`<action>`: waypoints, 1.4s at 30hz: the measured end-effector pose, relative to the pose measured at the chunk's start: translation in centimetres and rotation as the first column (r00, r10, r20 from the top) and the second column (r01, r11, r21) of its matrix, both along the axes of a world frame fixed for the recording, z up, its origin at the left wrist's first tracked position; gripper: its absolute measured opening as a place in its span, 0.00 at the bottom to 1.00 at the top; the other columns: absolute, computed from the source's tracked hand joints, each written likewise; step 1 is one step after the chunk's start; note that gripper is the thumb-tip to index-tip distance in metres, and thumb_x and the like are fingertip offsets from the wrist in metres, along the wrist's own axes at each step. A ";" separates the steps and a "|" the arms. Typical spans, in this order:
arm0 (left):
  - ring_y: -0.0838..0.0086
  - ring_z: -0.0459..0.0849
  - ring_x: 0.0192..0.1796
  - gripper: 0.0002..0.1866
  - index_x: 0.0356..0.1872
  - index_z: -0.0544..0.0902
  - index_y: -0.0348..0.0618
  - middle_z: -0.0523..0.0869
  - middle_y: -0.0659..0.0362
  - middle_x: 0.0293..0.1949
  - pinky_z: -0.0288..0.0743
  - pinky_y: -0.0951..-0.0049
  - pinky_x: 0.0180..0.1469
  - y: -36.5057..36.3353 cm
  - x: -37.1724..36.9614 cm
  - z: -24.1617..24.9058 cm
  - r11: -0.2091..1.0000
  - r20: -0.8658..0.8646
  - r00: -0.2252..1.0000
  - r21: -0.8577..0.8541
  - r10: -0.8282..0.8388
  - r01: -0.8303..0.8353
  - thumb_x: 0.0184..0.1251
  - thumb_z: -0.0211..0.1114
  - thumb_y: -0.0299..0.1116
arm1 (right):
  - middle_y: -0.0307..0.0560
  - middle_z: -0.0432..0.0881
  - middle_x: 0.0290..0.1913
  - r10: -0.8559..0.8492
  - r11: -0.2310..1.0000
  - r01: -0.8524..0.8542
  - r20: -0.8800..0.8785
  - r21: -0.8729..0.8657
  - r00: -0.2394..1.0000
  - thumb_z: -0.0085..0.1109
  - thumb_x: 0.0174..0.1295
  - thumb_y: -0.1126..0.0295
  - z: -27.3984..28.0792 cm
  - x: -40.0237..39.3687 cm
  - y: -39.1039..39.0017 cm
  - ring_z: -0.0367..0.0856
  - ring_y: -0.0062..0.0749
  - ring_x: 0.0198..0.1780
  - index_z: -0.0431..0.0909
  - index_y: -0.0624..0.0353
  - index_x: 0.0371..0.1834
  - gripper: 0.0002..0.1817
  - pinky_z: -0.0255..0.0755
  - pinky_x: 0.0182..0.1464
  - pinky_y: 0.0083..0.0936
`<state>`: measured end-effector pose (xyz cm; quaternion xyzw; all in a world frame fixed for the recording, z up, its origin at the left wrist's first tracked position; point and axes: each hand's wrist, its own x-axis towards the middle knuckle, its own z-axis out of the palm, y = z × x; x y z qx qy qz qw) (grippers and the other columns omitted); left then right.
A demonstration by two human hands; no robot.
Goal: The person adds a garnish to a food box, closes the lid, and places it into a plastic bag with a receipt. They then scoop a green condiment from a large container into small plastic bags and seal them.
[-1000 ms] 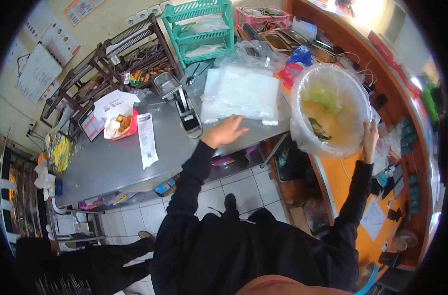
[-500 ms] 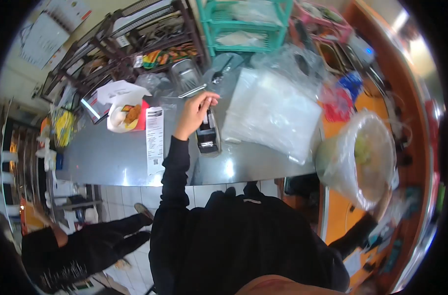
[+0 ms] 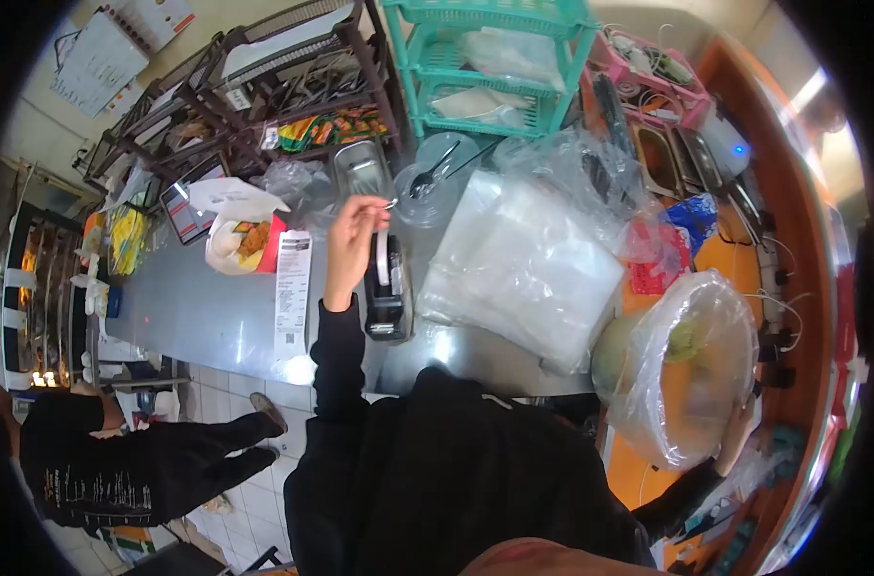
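Note:
My left hand [image 3: 352, 240] is raised over a black tape dispenser [image 3: 387, 312] that holds a pale roll of tape. Its thumb and fingers are pinched around a small shiny bit, too small to name. At the far right, my right hand [image 3: 741, 432] grips the outer side of a bulky clear plastic bag [image 3: 658, 384], with something greenish inside; most of its fingers are hidden. Left of the dispenser lie a long printed receipt [image 3: 293, 298] and an open red-and-white food box [image 3: 245, 240] with fried food inside.
A stack of clear plastic bags [image 3: 533, 269] covers the counter's right part. Behind are a clear plastic bowl [image 3: 422, 204] with a black spoon, a metal tray [image 3: 363, 171], brown racks [image 3: 293, 67] and a green rack [image 3: 494, 58]. Another person [image 3: 120, 461] stands at lower left.
My left hand has drawn back slightly to the left, off the top of the tape dispenser. My right hand and the plastic bag have shifted lower as the view tilted up.

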<state>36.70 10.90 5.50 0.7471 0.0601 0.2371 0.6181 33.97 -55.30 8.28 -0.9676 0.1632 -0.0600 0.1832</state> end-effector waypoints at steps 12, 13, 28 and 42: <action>0.60 0.73 0.46 0.10 0.36 0.75 0.46 0.75 0.58 0.39 0.69 0.64 0.43 0.0 30.5 1.0 0.480 0.193 0.974 0.870 -0.122 -0.112 0.52 0.61 0.32 | 0.69 0.65 0.55 0.025 0.988 -0.031 -0.042 -0.151 0.999 0.49 0.59 0.69 0.8 1.8 2.7 0.64 0.58 0.56 0.58 0.71 0.58 0.25 0.61 0.54 0.37; 0.60 0.74 0.45 0.09 0.35 0.75 0.46 0.76 0.58 0.38 0.69 0.65 0.43 -0.2 30.9 1.1 0.471 0.237 0.954 0.873 -0.183 -0.127 0.52 0.61 0.31 | 0.69 0.65 0.55 0.135 0.976 -0.136 -0.018 -0.169 0.991 0.49 0.59 0.70 1.3 1.9 2.1 0.64 0.58 0.56 0.59 0.71 0.57 0.25 0.61 0.53 0.37; 0.59 0.82 0.35 0.24 0.46 0.56 0.36 0.80 0.47 0.33 0.73 0.67 0.38 -1.0 25.8 7.1 0.826 0.470 0.878 0.455 0.094 -0.332 0.51 0.59 0.18 | 0.55 0.70 0.52 0.885 0.464 -0.874 0.034 -0.146 0.464 0.52 0.58 0.68 17.0 13.7 22.8 0.66 0.47 0.55 0.64 0.61 0.55 0.21 0.60 0.57 0.33; 0.60 0.72 0.51 0.45 0.60 0.45 0.34 0.69 0.45 0.49 0.65 0.65 0.52 -9.2 -5.2 7.1 0.985 0.293 0.956 0.169 -0.032 -0.019 0.45 0.68 0.26 | 0.40 0.76 0.25 0.871 -0.108 -0.901 0.477 0.420 0.118 0.57 0.46 0.83 13.5 9.2 44.8 0.76 0.17 0.31 0.68 0.62 0.38 0.15 0.70 0.37 0.14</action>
